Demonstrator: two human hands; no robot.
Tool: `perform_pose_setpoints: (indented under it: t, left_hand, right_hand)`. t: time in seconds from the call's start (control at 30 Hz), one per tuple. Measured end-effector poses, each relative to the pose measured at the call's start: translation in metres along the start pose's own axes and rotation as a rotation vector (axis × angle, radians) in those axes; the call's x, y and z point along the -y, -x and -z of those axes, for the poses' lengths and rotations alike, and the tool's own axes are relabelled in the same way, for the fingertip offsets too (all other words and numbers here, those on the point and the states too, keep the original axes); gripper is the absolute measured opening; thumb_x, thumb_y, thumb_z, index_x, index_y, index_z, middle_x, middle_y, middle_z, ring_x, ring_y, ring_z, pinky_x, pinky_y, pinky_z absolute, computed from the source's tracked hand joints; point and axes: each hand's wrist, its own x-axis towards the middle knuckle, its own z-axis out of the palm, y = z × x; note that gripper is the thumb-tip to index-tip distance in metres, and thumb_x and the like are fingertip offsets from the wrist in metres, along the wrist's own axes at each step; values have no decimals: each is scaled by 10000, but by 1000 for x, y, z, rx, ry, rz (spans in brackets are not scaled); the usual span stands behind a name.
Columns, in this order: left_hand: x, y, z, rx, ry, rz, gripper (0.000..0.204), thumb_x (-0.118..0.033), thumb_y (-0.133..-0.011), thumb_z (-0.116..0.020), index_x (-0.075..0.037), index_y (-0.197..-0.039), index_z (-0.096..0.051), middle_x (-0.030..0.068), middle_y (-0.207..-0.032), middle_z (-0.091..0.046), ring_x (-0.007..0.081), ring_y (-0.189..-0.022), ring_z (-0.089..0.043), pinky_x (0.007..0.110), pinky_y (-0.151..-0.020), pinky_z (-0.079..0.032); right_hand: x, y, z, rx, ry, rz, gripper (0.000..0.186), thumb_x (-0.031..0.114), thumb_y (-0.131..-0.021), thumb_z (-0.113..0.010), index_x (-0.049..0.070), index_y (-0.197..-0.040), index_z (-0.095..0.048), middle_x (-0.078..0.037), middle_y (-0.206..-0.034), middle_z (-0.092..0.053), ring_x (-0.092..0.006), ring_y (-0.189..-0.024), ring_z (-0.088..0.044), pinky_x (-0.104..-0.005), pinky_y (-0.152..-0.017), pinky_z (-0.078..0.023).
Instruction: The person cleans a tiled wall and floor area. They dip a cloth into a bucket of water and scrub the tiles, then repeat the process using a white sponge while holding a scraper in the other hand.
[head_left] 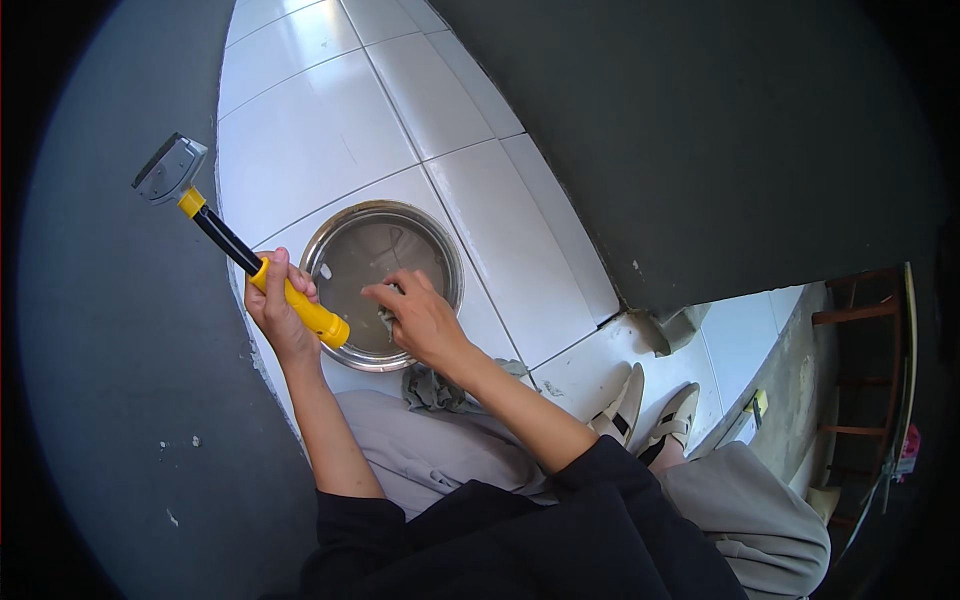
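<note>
A long scraper (228, 240) with a yellow and black handle and a metal blade head slants up to the left, its handle wrapped by my left hand (279, 305). Over a round metal basin (452, 250) of murky grey water (362, 250), my right hand (425, 322) pinches a small crumpled grey piece (387, 318), which looks like wet cloth or sponge. Its lower part is partly hidden by my fingers. The scraper's butt end lies over the basin's left rim. A grey rag (440, 388) lies bunched between the basin and my leg.
White tiles (300, 125) run away from me between a dark grey wall (120, 330) on the left and another dark wall (720, 130) on the right. My shoes (675, 415) are at the right. Beyond them stands a brown wooden ladder-like frame (865, 370), with a yellow-topped object (757, 405) nearby.
</note>
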Motion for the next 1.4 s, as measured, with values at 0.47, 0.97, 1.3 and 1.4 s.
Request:
perform_pose_setpoints:
  t: [0.47, 0.97, 1.3, 1.4]
  left_hand:
    - [6, 0, -2, 16, -5, 4, 172, -212, -897, -641, -112, -836, -516, -6, -577, -472, 75, -500, -483, 199, -487, -417]
    - [5, 1, -6, 18, -5, 1, 191, -226, -895, -645, -129, -806, -507, -11, -576, -482, 70, -498, -488, 201, -487, -423]
    - [5, 1, -5, 42, 10, 8, 199, -233, -889, -649, -134, -797, -503, -14, -579, -482, 63, -493, -486, 198, -493, -427]
    - [4, 1, -7, 43, 8, 8, 201, -235, -887, -649, -135, -794, -502, -14, -578, -481, 63, -492, -485, 200, -494, -429]
  right_hand:
    - [1, 4, 6, 249, -99, -150, 157, 72, -785, -637, 13, -931, -630, -165, -1095, -566, -345, -1100, -508, -405, -967, -425]
    - [2, 19, 10, 221, 216, 88, 352, 16, -714, -633, -7, -1033, -488, -189, -898, -553, -353, -913, -565, -456, -731, -501]
    - [-4, 4, -3, 261, 254, 138, 310, -25, -738, -573, 22, -1044, -550, -210, -989, -518, -359, -947, -552, -446, -768, -514]
    - [-12, 5, -12, 237, 279, 120, 276, -34, -746, -555, 12, -1019, -566, -209, -995, -516, -362, -948, -555, -441, -765, -521]
